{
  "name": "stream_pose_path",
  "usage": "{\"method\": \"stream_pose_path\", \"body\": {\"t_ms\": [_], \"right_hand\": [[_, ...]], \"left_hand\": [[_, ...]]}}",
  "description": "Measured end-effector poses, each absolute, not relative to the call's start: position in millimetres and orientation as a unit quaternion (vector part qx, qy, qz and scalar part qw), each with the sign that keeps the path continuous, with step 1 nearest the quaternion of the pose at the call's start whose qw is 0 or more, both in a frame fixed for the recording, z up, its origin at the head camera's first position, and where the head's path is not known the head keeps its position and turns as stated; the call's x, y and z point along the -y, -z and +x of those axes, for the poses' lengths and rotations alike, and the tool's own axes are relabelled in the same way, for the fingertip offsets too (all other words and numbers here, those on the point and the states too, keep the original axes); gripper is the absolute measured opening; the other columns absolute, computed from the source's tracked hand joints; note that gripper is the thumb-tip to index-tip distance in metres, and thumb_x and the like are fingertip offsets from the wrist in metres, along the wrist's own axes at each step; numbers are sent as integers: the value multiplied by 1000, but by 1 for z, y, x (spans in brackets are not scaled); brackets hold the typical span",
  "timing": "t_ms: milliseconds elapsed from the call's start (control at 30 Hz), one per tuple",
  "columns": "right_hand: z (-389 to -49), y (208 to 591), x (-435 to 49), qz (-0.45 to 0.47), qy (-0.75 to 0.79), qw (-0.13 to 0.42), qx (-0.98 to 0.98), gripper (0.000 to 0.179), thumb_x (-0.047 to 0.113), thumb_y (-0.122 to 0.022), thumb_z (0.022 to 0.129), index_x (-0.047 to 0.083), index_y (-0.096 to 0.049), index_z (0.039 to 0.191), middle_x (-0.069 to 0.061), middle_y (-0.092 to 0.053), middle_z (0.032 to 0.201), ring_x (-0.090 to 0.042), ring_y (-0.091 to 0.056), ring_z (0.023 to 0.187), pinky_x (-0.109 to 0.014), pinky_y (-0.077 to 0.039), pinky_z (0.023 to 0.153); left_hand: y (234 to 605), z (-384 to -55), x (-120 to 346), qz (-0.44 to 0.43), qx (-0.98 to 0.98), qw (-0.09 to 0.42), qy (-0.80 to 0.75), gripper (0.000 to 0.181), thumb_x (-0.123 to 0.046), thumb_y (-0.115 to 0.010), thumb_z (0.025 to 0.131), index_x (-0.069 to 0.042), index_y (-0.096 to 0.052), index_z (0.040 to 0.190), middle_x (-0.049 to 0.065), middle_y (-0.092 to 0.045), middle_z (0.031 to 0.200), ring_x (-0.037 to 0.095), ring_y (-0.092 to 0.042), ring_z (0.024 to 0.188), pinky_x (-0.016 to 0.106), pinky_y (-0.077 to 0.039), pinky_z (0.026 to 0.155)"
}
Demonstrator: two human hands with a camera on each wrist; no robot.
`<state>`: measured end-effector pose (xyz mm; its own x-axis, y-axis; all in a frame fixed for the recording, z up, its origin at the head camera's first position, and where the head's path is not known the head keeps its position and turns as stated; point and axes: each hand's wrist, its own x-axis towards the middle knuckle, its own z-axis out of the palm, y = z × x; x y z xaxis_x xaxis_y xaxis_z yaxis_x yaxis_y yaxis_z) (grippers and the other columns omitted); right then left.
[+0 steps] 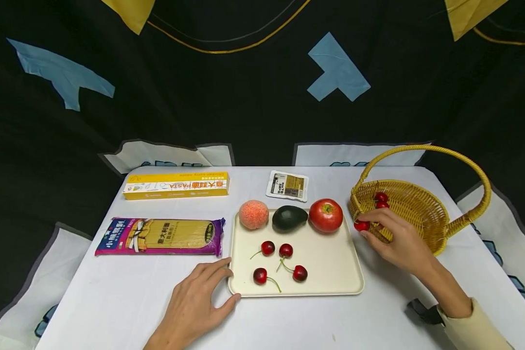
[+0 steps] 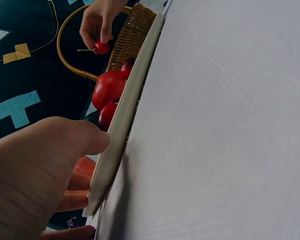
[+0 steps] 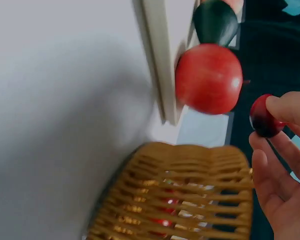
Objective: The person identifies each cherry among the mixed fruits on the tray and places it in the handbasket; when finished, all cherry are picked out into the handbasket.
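Between thumb and fingers my right hand [image 1: 398,238] pinches a dark red cherry [image 1: 361,226] over the left rim of the wicker basket [image 1: 430,210]. The right wrist view shows this cherry [image 3: 263,119] held up above the woven wall, and in the left wrist view its stem sticks out sideways. Inside the basket lie red cherries [image 1: 381,197], partly hidden by the hand. My left hand [image 1: 197,299] rests at the near left corner of the cream tray [image 1: 328,262], thumb and fingertips touching its rim. Several stemmed cherries [image 1: 299,273] lie on the tray.
Along the tray's far side sit a pinkish round fruit [image 1: 253,214], a dark green avocado [image 1: 289,218] and a red apple [image 1: 325,215]. A pasta packet [image 1: 162,236] and yellow pasta box [image 1: 176,185] lie left; a small sachet [image 1: 287,185] lies behind. The basket's tall handle [image 1: 424,147] arches up.
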<state>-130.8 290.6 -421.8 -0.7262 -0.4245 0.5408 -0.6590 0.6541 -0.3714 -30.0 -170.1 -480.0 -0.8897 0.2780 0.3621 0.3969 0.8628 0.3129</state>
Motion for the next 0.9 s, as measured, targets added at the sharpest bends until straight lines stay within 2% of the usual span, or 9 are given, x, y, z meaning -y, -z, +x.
{"method": "stream_pose_path", "body": {"t_ms": [33,100,300,467,633,700,767,867,900], "right_hand": [[-131,423,-292,298,-280,210,888,47,-7,-91,76,8,-76,118,-2,-75,115,-19,-70,104,-3,-42,102],[-133,424,-294,282,-275,211,895,49,-8,-92,74,8,-76,118,-2,-75,115,-20,-70,103,-2,-41,101],[-139,427,-305,251,-266,215,906,48,-6,-91,77,6,-76,120,-7,-75,116,-27,-69,104,-1,-40,100],[-147,428,-316,229,-258,236,909,45,-5,-90,78,6,-76,119,-8,-75,113,-27,-69,95,-4,-45,87],[-155,433,-328,213,-242,226,919,42,-3,-90,80,3,-76,119,-12,-75,111,-27,-71,89,-7,-48,78],[-157,434,-333,199,-233,215,927,41,-2,-89,81,3,-75,120,-14,-74,110,-29,-72,88,-16,-54,75],[-160,435,-338,180,-225,206,935,40,1,-89,83,2,-75,120,-18,-74,111,-34,-72,90,-30,-59,74],[-166,437,-345,159,-213,194,944,38,4,-89,85,1,-75,120,-24,-74,113,-43,-72,93,-55,-60,73],[-167,437,-347,153,-210,189,947,38,4,-88,85,0,-75,120,-26,-73,115,-44,-72,93,-58,-59,73]], "left_hand": [[480,-30,170,-178,953,154,193,40,-51,-90,80,-27,-75,108,-6,-70,142,16,-68,119,42,-64,84],[480,-30,171,-179,952,155,193,40,-51,-90,80,-27,-75,109,-6,-70,142,16,-68,120,42,-64,84],[479,-32,172,-182,951,159,194,40,-51,-90,80,-26,-76,109,-5,-70,142,16,-68,119,42,-64,83],[479,-33,172,-184,949,162,196,40,-51,-90,80,-26,-76,109,-6,-70,143,16,-68,118,41,-64,82],[479,-32,172,-184,949,162,198,41,-51,-90,80,-26,-76,109,-5,-70,143,16,-68,118,41,-64,81],[480,-32,172,-184,949,163,198,41,-51,-90,80,-26,-76,109,-5,-70,143,16,-68,118,41,-64,82],[480,-32,172,-183,949,162,198,41,-50,-90,80,-26,-76,109,-5,-70,143,16,-67,118,41,-64,82],[480,-32,172,-183,949,160,198,41,-51,-90,80,-26,-76,110,-5,-70,143,16,-67,117,41,-63,83],[480,-31,172,-183,950,159,199,41,-50,-90,80,-26,-76,109,-5,-70,143,16,-68,117,41,-63,83]]}}
